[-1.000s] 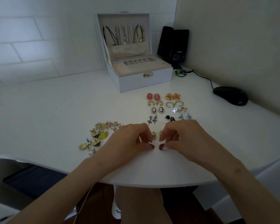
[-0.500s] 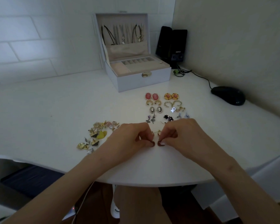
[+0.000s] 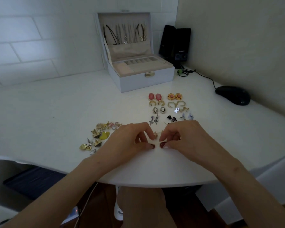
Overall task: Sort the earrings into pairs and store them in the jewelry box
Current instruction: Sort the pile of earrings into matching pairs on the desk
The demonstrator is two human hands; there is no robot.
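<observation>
Hands meet at the centre of the frame: left hand (image 3: 129, 139) and right hand (image 3: 186, 135) are both curled, thumb tips down on the table (image 3: 56, 104), fingers drawn in round small gold earrings (image 3: 155, 134) that show only as a glint in the gap. Whether either hand actually pinches a piece or merely nudges it cannot be told. Sorted pairs (image 3: 159, 110) lie in two columns just above the hands, and the lowest row sits right beside the right knuckles. The unsorted heap (image 3: 99, 137) is at centre left, near the left hand. The box (image 3: 146, 79) stands open at upper centre, well apart from the work. Likely trouble is as follows. A lift or spread of the right fingers could brush the nearest pairs and muddle the rows. The left hand, swinging back, could drag through the heap. The earrings are tiny and the light is dim, so a loose hold may let one skip away, and the table's front edge is near below the wrists, so a piece could drop to the floor. Similar gold pieces could also be mismatched. Nothing sorted is in the box yet, so each carry up there is one more chance to drop a piece.
</observation>
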